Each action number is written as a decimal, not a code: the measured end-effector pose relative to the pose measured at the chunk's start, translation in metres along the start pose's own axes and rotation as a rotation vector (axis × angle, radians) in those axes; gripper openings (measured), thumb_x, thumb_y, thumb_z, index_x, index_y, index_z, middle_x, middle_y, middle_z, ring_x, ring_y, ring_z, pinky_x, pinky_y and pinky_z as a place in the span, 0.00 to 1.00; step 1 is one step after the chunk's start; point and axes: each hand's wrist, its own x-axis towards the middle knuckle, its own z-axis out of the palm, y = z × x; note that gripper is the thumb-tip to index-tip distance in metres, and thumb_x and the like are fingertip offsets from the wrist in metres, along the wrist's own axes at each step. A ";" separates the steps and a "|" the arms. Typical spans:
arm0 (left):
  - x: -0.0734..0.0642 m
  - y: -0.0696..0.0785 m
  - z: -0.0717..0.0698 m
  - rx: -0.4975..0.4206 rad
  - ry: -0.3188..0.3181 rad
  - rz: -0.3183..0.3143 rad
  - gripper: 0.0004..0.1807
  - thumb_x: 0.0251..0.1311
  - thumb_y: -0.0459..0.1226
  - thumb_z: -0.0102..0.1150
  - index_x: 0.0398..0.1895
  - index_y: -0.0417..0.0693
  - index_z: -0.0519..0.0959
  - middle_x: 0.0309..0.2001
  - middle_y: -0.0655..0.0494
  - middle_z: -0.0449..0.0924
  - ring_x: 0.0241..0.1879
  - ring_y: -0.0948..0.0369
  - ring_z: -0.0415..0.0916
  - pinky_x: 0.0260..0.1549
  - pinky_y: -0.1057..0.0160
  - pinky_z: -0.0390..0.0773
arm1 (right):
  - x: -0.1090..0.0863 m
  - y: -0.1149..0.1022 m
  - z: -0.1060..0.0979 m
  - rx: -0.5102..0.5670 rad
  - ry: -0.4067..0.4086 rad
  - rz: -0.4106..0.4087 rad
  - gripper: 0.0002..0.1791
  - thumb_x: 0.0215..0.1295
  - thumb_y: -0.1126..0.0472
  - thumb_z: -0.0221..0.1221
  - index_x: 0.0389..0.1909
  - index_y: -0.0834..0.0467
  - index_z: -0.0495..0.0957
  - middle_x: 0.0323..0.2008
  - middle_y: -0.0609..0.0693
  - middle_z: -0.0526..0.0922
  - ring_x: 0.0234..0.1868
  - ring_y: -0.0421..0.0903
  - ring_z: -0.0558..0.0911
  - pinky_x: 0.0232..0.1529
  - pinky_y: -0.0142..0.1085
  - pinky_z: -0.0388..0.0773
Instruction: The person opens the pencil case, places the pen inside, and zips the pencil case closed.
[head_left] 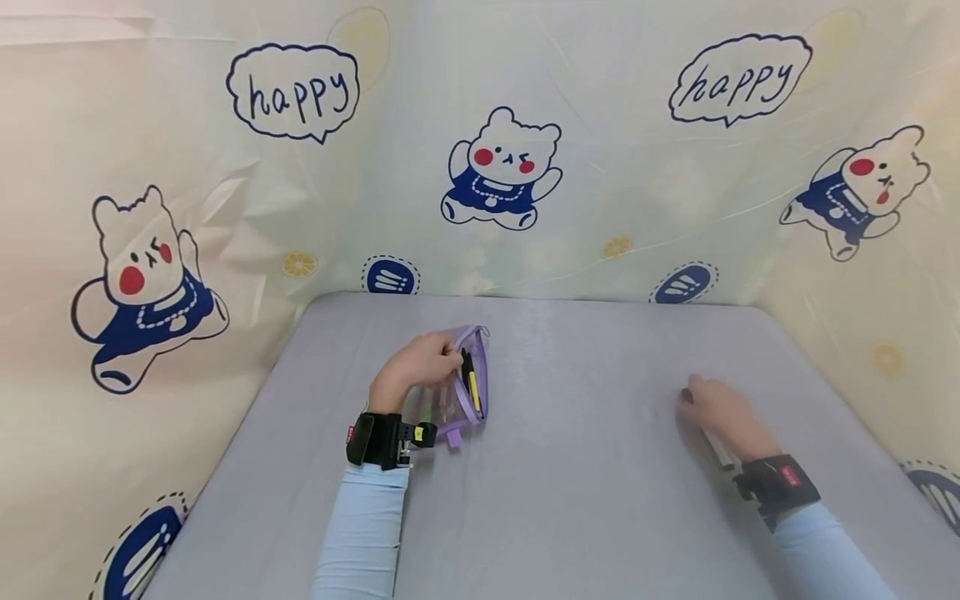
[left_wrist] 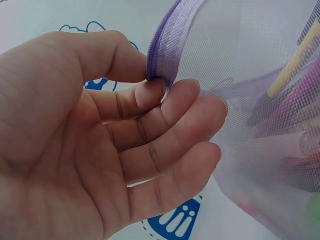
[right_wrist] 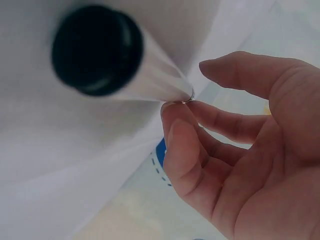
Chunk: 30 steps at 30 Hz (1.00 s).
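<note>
My left hand (head_left: 418, 363) pinches the purple zip edge of a clear mesh pencil pouch (head_left: 483, 379) between thumb and index finger. The pouch gapes, showing a yellow-and-black pen (head_left: 473, 386) inside; through the mesh (left_wrist: 235, 55) in the left wrist view, other pink and green items look blurred. Towards the right side of the table, my right hand (head_left: 723, 412) is at a white-barrelled pen or marker with a dark end (right_wrist: 97, 50). Its fingertips (right_wrist: 175, 112) touch the barrel's far end, while the thumb stands apart from it.
A grey table (head_left: 570, 500) lies under both hands. Behind and beside it hangs a pale curtain (head_left: 600, 150) printed with cartoon bears and the word happy. Black camera straps sit on both wrists, over light blue sleeves (head_left: 363, 533).
</note>
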 end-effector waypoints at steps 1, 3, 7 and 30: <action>0.000 0.000 0.000 0.000 0.002 -0.003 0.08 0.65 0.39 0.47 0.27 0.47 0.70 0.24 0.53 0.75 0.22 0.59 0.72 0.24 0.64 0.72 | 0.000 0.001 0.000 0.005 -0.002 0.000 0.11 0.61 0.58 0.54 0.37 0.63 0.70 0.28 0.55 0.75 0.28 0.50 0.73 0.28 0.41 0.71; -0.001 0.001 -0.001 0.001 0.003 -0.005 0.08 0.65 0.39 0.47 0.28 0.47 0.70 0.24 0.53 0.75 0.22 0.59 0.72 0.24 0.64 0.72 | 0.000 0.002 -0.001 0.016 -0.008 0.008 0.10 0.61 0.59 0.54 0.35 0.63 0.70 0.27 0.54 0.74 0.28 0.50 0.72 0.28 0.40 0.69; -0.001 0.002 -0.001 0.009 0.002 -0.002 0.08 0.64 0.38 0.47 0.27 0.47 0.70 0.23 0.55 0.74 0.21 0.60 0.71 0.24 0.64 0.71 | -0.001 0.003 0.000 0.021 -0.013 0.014 0.08 0.61 0.59 0.55 0.33 0.60 0.70 0.25 0.53 0.73 0.26 0.48 0.71 0.26 0.38 0.67; -0.003 0.003 -0.002 0.012 0.006 -0.001 0.09 0.65 0.38 0.47 0.27 0.47 0.69 0.22 0.56 0.73 0.20 0.60 0.70 0.22 0.63 0.70 | 0.010 -0.009 -0.006 0.052 0.010 -0.045 0.07 0.62 0.60 0.57 0.32 0.61 0.72 0.25 0.51 0.75 0.25 0.46 0.72 0.26 0.37 0.68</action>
